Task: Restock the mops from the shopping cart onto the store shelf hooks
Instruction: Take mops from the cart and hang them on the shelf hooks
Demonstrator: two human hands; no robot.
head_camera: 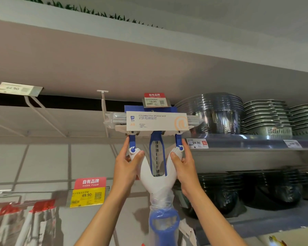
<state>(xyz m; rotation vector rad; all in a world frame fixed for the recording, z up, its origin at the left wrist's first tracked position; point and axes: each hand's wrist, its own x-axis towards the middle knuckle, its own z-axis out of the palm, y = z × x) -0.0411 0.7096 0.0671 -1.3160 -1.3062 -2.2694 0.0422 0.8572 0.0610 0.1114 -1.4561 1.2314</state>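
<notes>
A blue and white foldable sponge mop (156,173) is raised head-up against the shelf back wall. Its sponge head carries a white card label (156,122) and sits just under a hook with a red-topped 19.90 price tag (154,100). My left hand (129,164) grips the left arm of the white Y-shaped yoke. My right hand (182,164) grips the yoke's right arm. Clear plastic wraps the handle below. Whether the blue hang card is on the hook cannot be told.
An empty white hook (103,103) stands just left of the mop head. Stacked dark bowls and colanders (238,116) fill the shelves on the right. Lower left hang red-packaged goods (25,221) beside a yellow 49.90 tag (87,196). The top shelf overhangs above.
</notes>
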